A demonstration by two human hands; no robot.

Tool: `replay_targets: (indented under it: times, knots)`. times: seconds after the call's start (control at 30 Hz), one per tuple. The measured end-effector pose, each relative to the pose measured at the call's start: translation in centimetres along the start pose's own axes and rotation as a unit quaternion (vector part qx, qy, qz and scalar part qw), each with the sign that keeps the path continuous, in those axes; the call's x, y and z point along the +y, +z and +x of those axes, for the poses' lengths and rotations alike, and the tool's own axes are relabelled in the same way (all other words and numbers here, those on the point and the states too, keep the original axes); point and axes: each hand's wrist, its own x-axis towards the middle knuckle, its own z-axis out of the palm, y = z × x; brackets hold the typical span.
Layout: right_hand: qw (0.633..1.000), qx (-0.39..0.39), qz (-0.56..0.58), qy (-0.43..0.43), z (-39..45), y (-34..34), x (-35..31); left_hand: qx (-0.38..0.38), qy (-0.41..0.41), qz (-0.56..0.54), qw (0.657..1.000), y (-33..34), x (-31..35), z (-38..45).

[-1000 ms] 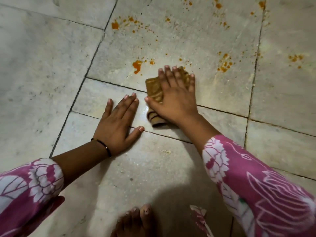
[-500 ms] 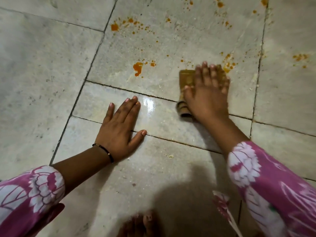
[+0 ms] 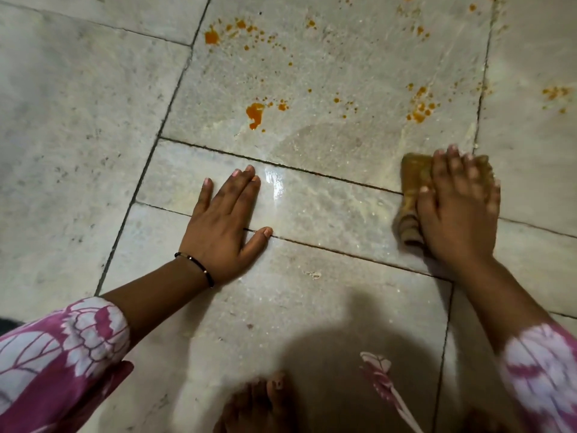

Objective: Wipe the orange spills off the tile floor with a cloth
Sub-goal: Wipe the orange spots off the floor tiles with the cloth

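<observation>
Two bare hands rest on the pale grey stone tile floor [image 3: 78,126]. The left hand [image 3: 223,226] lies flat, palm down, fingers stretched forward and close together with the thumb spread out to the side, holding nothing; a thin black bracelet [image 3: 196,267] circles its wrist. The right hand [image 3: 457,210], blurred by motion, is pressed palm down with fingers extended on a folded brownish-yellow cloth [image 3: 415,182], pinning it to the floor at a tile joint; the cloth's rolled end sticks out beside the thumb. Orange spills [image 3: 255,115] dot the large tile beyond both hands: one bigger blob ahead of the left hand, a scatter of drops [image 3: 231,32] farther away, a cluster [image 3: 420,107] just beyond the cloth, and a few spots [image 3: 554,93] on the next tile to the right. A wet sheen [image 3: 274,182] glints beside the left fingertips. Pink sleeves with white floral print [image 3: 62,348] cover both forearms, and bare toes [image 3: 265,398] show at the bottom edge.
</observation>
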Motion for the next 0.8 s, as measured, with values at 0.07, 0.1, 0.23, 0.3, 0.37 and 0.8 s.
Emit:
replay_targets:
  times: [0.07, 0.1, 0.23, 0.3, 0.37, 0.8]
  knots:
    - [1.0, 0.003, -0.013, 0.015, 3.7, 0.1, -1.5, 0.0, -0.003, -0.003, 1.0, 0.0, -0.1, 0.0]
    - [1.0, -0.001, -0.022, 0.001, 5.0, 0.2, -2.8, -0.001, -0.001, -0.003, 1.0, 0.0, 0.0, 0.0]
    - [0.99, -0.003, -0.036, -0.134, 3.5, 1.1, -7.9, 0.002, 0.003, 0.0, 1.0, 0.1, 0.1, 0.1]
    - [0.981, -0.018, -0.028, -0.191, -0.7, 1.4, -8.2, 0.01, 0.0, -0.014, 1.0, -0.1, 0.2, 0.0]
    - [0.973, -0.039, -0.031, -0.226, -4.9, 1.5, -5.9, 0.022, 0.011, -0.042, 0.999, -0.3, 0.7, 0.1]
    - [0.999, 0.019, -0.005, 0.029, 2.5, 0.4, -2.6, -0.054, 0.155, 0.036, 0.986, 1.6, 5.2, 2.3]
